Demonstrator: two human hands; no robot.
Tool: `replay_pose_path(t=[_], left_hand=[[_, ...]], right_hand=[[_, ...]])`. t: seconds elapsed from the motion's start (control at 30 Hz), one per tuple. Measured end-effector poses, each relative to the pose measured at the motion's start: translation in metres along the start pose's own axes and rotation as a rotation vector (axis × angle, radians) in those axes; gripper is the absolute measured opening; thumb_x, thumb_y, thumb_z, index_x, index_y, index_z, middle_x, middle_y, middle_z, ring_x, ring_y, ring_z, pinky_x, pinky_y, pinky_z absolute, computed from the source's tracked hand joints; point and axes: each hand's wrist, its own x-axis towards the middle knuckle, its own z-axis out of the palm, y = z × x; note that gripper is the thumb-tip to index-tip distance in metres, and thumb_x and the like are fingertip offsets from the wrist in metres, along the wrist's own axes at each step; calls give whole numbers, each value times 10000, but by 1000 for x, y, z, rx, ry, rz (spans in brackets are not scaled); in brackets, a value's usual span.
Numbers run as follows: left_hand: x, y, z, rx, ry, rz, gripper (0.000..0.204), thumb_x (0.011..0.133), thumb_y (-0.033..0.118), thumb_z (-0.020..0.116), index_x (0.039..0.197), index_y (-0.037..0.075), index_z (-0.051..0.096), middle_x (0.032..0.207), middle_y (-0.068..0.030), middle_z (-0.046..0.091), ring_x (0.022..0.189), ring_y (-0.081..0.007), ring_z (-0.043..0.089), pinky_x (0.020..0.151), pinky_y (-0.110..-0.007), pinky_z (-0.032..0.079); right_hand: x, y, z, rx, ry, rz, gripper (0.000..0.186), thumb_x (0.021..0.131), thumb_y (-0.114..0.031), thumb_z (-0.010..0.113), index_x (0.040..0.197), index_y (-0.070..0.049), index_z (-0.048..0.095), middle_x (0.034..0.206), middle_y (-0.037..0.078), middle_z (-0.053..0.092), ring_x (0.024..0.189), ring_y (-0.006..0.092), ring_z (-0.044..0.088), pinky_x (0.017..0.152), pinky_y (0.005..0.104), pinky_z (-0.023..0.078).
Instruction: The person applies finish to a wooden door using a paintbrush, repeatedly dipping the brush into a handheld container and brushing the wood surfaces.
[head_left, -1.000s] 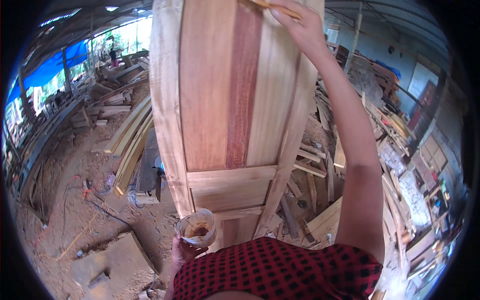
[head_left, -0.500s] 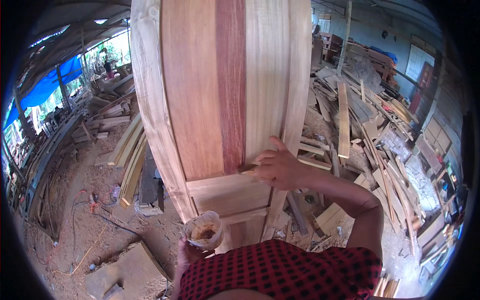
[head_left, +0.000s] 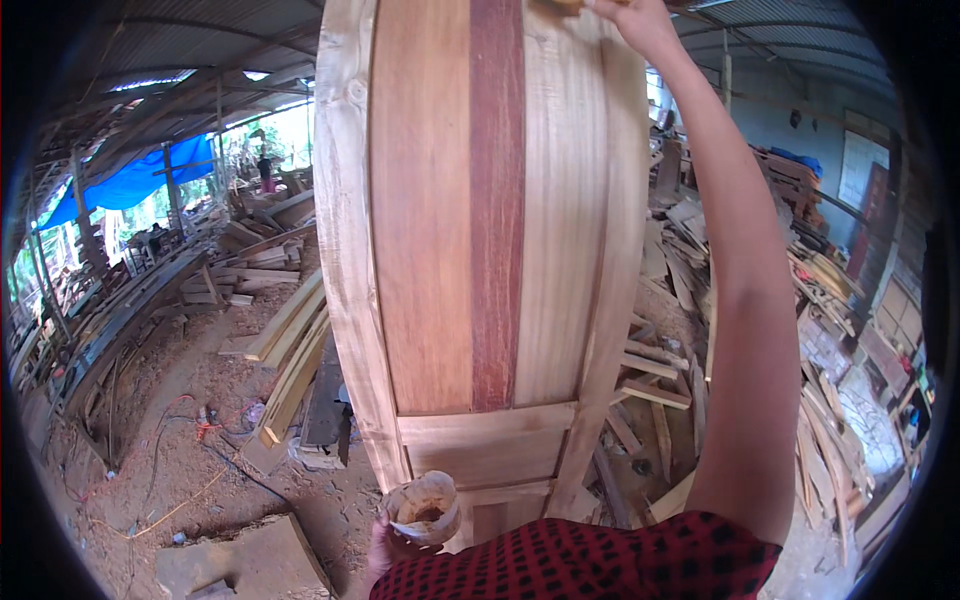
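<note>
A tall wooden door panel stands upright before me, with pale, orange-brown and dark red boards inside a light frame. My left hand is closed around the side of a translucent plastic tub, low by the door's bottom rail. Brown paste or powder lies in the tub. Up at the top edge of the view, my right hand reaches to the upper right of the panel. Its fingers grip a small yellowish-brown tool, partly cut off by the view's edge, so its exact kind is unclear.
Long planks lean on the floor at left, beside cords. A flat board lies at lower left. Heaps of scrap wood crowd the right. A blue tarp hangs far left, and a person stands in the distance.
My right hand with the tool has gone from the panel's lower end up to its top, the arm now stretched out. The view has tilted upward; my left hand still holds the tub.
</note>
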Motion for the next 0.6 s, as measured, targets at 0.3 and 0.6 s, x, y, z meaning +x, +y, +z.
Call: replay_pose_path(t=[0.3, 0.6], left_hand=[[10, -11, -1, -64, 63, 7, 954, 625, 609, 708, 1371, 175, 303, 1344, -129, 370, 1185, -368, 420, 842, -587, 450], [41, -12, -7, 17, 10, -30, 954, 618, 578, 731, 1366, 177, 296, 1354, -161, 306, 1186, -392, 406, 802, -652, 449]], right_hand=[[-46, 52, 9, -958, 405, -282, 262, 838, -290, 606, 1058, -162, 666, 985, 83, 652, 953, 238, 586, 963, 430, 325], [-358, 32, 55, -643, -410, -482, 185, 728, -131, 639, 911, -105, 651, 825, 0, 598, 868, 184, 578, 1000, 535, 235]])
